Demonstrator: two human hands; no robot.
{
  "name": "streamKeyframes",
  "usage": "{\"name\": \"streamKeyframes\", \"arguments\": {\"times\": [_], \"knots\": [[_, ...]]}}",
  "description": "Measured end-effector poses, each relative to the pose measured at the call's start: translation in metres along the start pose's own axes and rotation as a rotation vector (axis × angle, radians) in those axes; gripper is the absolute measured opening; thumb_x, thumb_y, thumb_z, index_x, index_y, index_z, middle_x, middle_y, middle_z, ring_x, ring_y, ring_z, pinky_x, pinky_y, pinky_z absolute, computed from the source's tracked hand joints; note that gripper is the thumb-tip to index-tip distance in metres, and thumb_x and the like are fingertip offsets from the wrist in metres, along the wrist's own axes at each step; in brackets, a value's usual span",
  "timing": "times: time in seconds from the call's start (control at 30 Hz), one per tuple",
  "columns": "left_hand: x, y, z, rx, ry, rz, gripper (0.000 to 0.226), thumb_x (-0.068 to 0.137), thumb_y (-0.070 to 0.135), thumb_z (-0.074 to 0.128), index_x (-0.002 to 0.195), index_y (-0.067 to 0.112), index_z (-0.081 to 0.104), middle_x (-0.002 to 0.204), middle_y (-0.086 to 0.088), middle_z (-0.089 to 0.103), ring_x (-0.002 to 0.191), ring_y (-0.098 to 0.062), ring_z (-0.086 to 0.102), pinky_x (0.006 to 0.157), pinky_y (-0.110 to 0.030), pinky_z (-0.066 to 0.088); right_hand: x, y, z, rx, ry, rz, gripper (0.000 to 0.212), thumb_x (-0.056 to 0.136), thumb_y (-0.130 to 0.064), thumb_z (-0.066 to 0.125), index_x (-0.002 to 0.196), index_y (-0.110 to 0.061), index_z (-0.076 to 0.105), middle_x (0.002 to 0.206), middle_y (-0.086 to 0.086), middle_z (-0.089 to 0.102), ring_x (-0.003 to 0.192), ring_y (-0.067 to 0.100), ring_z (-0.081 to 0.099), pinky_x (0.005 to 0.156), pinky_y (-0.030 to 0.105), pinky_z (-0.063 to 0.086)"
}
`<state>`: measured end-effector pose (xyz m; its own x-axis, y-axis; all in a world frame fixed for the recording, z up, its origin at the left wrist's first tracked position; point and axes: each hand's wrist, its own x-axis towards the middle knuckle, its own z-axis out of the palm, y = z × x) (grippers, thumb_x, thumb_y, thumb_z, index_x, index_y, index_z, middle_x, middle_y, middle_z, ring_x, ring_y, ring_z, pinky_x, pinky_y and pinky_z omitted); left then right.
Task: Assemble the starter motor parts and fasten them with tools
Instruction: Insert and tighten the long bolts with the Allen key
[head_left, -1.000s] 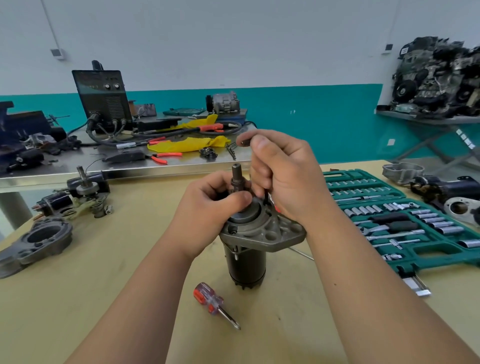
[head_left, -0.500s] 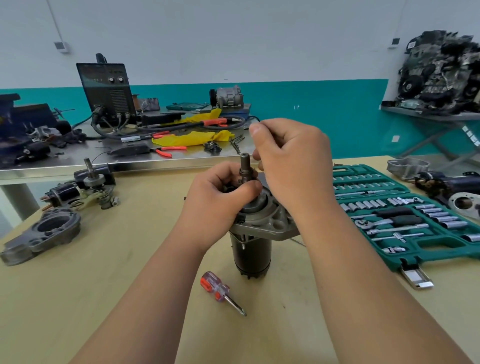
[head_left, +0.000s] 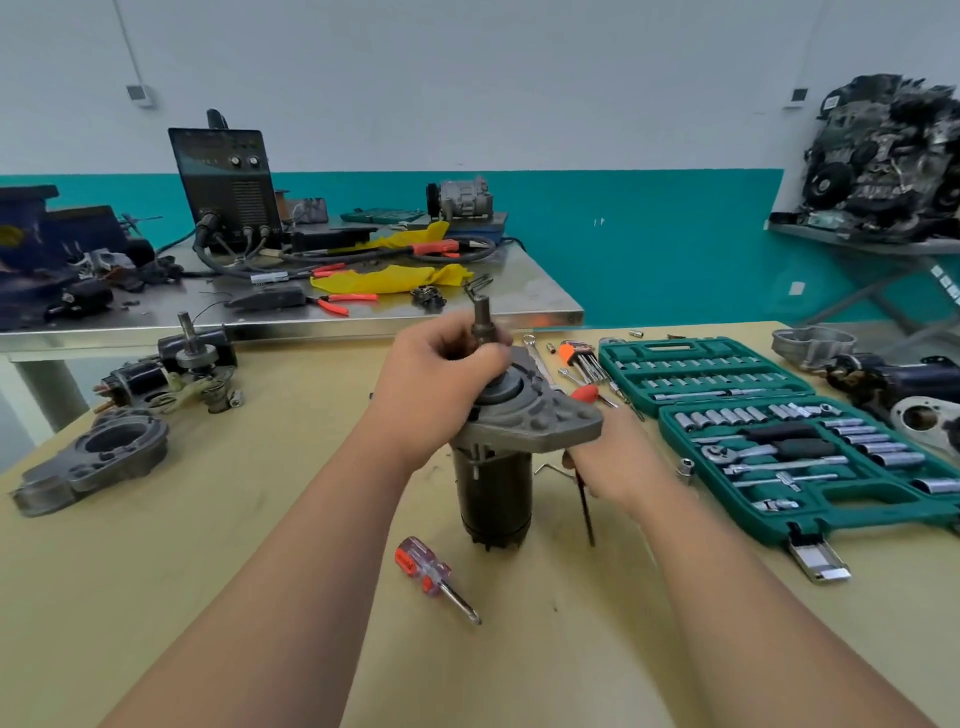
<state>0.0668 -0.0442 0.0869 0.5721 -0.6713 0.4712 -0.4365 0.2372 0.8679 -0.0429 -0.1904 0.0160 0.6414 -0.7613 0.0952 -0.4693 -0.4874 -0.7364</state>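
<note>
Evidently midway, your left hand (head_left: 441, 384) grips the top of the upright starter motor (head_left: 493, 483), your right hand (head_left: 618, 462) curls around a thin dark rod (head_left: 586, 506); fastening looks unfinished.

Bright, even overhead light casts only soft, faint shadows on the table (head_left: 156, 597), a sheen on the steel table (head_left: 519, 306) behind, with wide-angle bending and blur toward the edges.

Upright dark starter motor (head_left: 496, 488), tabletop centre
</note>
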Motion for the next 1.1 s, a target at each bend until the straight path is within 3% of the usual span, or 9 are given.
{"name": "streamKeyframes", "arguments": {"times": [0.1,0.27,0.43,0.57,0.7,0.8,0.87,0.97,1.1], "knots": [[-0.017,-0.006,-0.016,-0.038,0.000,0.054,0.015,0.071,0.021,0.066,0.078,0.034,0.070,0.077,0.012,0.065,0.074,-0.005,0.061,0.065,-0.019,0.050,-0.003,-0.006,0.002,-0.096,0.092,-0.119,0.029,0.097,-0.036,0.045,0.121,-0.029,0.061,0.120,-0.002,0.063,0.104,0.015,0.058,0.091,0.038,0.049],[-0.048,-0.017,-0.038,0.149,0.116,0.115,0.049,0.062,0.047,0.064,0.110,0.045,0.056,0.111,0.014,0.055,0.102,-0.003,0.053,0.077,-0.017,0.048,-0.031,-0.036,0.021,0.557,-0.175,-0.168,0.060,0.074,-0.079,0.026,0.115,-0.048,0.056,0.118,-0.025,0.058,0.114,0.001,0.052,0.095,0.035,0.041],[-0.064,-0.031,-0.051,-0.011,0.314,-0.140,0.014,0.089,0.039,0.058,0.095,0.035,0.069,0.088,0.015,0.073,0.081,0.001,0.067,0.060,-0.011,0.049,-0.037,-0.037,0.027,0.496,-0.167,-0.270,0.021,0.097,-0.051,0.038,0.115,-0.057,0.047,0.107,-0.044,0.045,0.097,-0.025,0.045,0.069,0.005,0.035],[-0.072,-0.052,-0.062,-0.391,0.418,-0.509,0.035,0.096,0.042,0.049,0.098,0.012,0.068,0.090,-0.005,0.073,0.083,-0.017,0.068,0.069,-0.031,0.050,-0.043,-0.038,0.034,0.290,-0.265,-0.355,0.037,0.092,-0.040,0.054,0.121,-0.057,0.039,0.124,-0.027,0.041,0.102,-0.008,0.049,0.063,0.004,0.042],[-0.077,-0.067,-0.065,-0.514,0.486,-0.566,0.030,0.097,0.032,0.050,0.090,0.007,0.065,0.084,-0.011,0.071,0.064,-0.014,0.068,0.057,-0.028,0.051,-0.041,-0.035,0.041,0.279,-0.253,-0.356,0.047,0.088,-0.031,0.056,0.111,-0.067,0.038,0.120,-0.040,0.045,0.111,-0.016,0.045,0.074,0.004,0.042],[-0.077,-0.069,-0.066,-0.516,0.501,-0.532,0.027,0.097,0.030,0.050,0.087,0.010,0.066,0.076,-0.004,0.073,0.061,-0.011,0.069,0.052,-0.025,0.052,-0.032,-0.027,0.038,0.239,-0.240,-0.295,0.058,0.089,-0.015,0.055,0.131,-0.050,0.036,0.125,-0.035,0.046,0.116,-0.012,0.044,0.097,0.020,0.040],[-0.076,-0.069,-0.066,-0.567,0.522,-0.535,0.029,0.097,0.027,0.050,0.081,0.011,0.069,0.081,-0.006,0.075,0.065,-0.013,0.071,0.052,-0.026,0.052,-0.030,-0.023,0.035,0.163,-0.255,-0.261,0.054,0.090,-0.017,0.055,0.135,-0.043,0.039,0.120,-0.031,0.052,0.112,-0.008,0.050,0.094,0.023,0.043],[-0.076,-0.069,-0.066,-0.695,0.540,-0.560,0.040,0.093,0.023,0.053,0.059,0.017,0.074,0.084,-0.005,0.075,0.068,-0.016,0.071,0.063,-0.033,0.050,-0.033,-0.024,0.035,0.112,-0.296,-0.246,0.034,0.092,-0.025,0.053,0.105,-0.056,0.054,0.100,-0.033,0.065,0.095,-0.011,0.058,0.077,0.018,0.044],[-0.077,-0.075,-0.069,-0.889,0.475,-0.617,0.041,0.084,0.021,0.047,0.047,0.020,0.063,0.070,0.003,0.067,0.057,-0.016,0.065,0.061,-0.033,0.046,-0.040,-0.028,0.037,0.232,-0.255,-0.266,0.042,0.092,-0.012,0.052,0.090,-0.054,0.059,0.093,-0.029,0.069,0.091,-0.011,0.061,0.081,0.020,0.045]]}}
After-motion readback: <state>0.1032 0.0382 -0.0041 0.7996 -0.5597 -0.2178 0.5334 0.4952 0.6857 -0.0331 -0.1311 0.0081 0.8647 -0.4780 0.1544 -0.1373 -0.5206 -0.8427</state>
